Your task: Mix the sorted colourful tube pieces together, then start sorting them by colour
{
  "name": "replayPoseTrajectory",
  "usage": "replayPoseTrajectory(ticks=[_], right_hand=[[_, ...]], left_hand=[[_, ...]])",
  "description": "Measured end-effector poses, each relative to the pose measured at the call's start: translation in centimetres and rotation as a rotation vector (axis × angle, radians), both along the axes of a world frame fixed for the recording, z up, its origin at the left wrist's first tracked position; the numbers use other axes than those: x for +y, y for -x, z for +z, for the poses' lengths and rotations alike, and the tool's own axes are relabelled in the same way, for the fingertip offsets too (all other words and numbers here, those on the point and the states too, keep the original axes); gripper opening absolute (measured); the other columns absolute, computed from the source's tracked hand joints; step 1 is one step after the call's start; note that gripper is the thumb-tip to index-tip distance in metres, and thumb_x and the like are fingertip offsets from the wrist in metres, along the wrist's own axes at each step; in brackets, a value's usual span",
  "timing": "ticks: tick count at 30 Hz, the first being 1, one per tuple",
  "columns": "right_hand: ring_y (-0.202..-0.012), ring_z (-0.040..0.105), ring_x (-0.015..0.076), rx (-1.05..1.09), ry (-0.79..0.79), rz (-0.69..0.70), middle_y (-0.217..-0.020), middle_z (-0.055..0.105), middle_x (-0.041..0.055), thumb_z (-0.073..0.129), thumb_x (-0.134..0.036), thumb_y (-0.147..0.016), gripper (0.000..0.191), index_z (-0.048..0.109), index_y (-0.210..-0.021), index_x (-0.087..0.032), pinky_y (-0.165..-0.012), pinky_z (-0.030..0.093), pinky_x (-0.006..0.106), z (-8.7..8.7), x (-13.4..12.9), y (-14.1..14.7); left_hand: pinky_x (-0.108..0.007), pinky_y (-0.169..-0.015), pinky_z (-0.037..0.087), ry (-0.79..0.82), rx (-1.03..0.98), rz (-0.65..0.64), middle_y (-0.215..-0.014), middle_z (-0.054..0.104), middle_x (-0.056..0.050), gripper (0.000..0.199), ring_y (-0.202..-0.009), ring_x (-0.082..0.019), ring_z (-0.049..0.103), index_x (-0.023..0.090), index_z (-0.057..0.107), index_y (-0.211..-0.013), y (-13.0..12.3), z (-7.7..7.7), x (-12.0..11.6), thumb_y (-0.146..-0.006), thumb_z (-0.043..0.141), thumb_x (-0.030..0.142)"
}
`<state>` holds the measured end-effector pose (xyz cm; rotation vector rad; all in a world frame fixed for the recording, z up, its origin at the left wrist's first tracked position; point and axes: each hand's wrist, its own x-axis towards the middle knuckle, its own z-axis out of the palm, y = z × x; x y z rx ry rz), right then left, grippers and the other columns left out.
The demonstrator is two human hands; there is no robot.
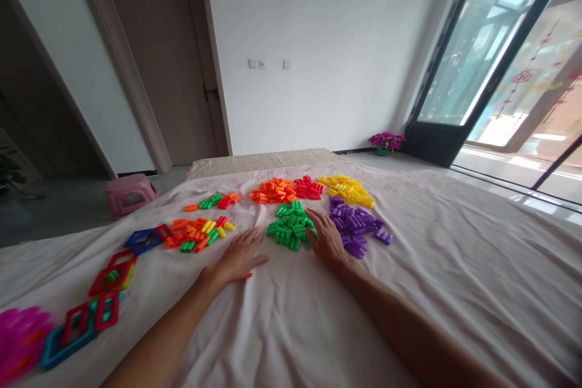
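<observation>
My left hand (pixel 244 254) lies palm down on the pale cloth, fingers stretched out and thumb apart. Beside its thumb a small red piece (pixel 248 276) peeks out. A mixed heap of orange, red, yellow and green plastic pieces (pixel 186 231) is just left of that hand. My right hand (pixel 328 241) rests at the right edge of a pile of green plastic pieces (pixel 290 227), its thumb and fingers spread against it. Purple pieces (pixel 357 221) are heaped right behind this hand. Farther back sit piles of orange (pixel 271 191), red (pixel 309 187) and yellow pieces (pixel 348 189).
A smaller mixed group (pixel 211 201) lies at the back left. Flat coloured frames (pixel 144 241) run down the left side towards a bright pink object (pixel 22 339), blurred at the edge. A pink stool (pixel 131 194) stands beyond the wrinkled cloth (pixel 454 254).
</observation>
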<state>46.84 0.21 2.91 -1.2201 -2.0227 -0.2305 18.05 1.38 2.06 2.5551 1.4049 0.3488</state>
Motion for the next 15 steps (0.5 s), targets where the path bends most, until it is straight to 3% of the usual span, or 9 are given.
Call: replayPoseTrajectory(ticks=[3, 9, 12, 15], right_hand=[[-0.122, 0.050, 0.0255, -0.016, -0.004, -0.001, -0.135, 0.054, 0.0119, 0.046, -0.023, -0.093, 0.044, 0.047, -0.137, -0.020, -0.101, 0.044, 0.044, -0.2, 0.2, 0.0], [-0.122, 0.050, 0.0254, -0.040, -0.027, 0.028, -0.134, 0.055, 0.0108, 0.047, -0.020, -0.092, 0.043, 0.052, -0.134, -0.022, -0.101, 0.045, 0.045, -0.8, 0.9, -0.3], [-0.122, 0.050, 0.0251, -0.062, -0.021, 0.050, -0.134, 0.055, 0.0098, 0.047, -0.019, -0.092, 0.039, 0.056, -0.129, -0.023, -0.101, 0.045, 0.045, -1.0, 1.0, -0.3], [-0.122, 0.050, 0.0255, -0.069, -0.017, 0.054, -0.135, 0.054, 0.0092, 0.046, -0.018, -0.092, 0.035, 0.062, -0.123, -0.024, -0.101, 0.045, 0.046, -1.0, 1.1, -0.3]], left_hand=[[-0.047, -0.116, 0.028, -0.071, 0.063, 0.015, -0.151, 0.040, -0.018, 0.052, -0.141, -0.028, 0.035, 0.016, 0.048, -0.139, 1.0, -0.4, -2.1, -0.089, 0.052, 0.032], [-0.045, -0.113, 0.033, -0.179, 0.111, 0.034, -0.146, 0.049, -0.013, 0.050, -0.136, -0.026, 0.043, 0.018, 0.048, -0.139, 3.3, -0.3, -5.7, -0.092, 0.046, 0.035], [-0.043, -0.115, 0.031, -0.208, 0.092, 0.035, -0.142, 0.055, -0.007, 0.048, -0.134, -0.023, 0.045, 0.023, 0.051, -0.137, 5.9, 0.8, -5.4, -0.095, 0.040, 0.042], [-0.038, -0.117, 0.025, -0.267, 0.072, 0.211, -0.146, 0.051, -0.004, 0.051, -0.138, -0.020, 0.038, 0.023, 0.051, -0.138, 9.7, 2.1, -2.6, -0.096, 0.034, 0.048]])
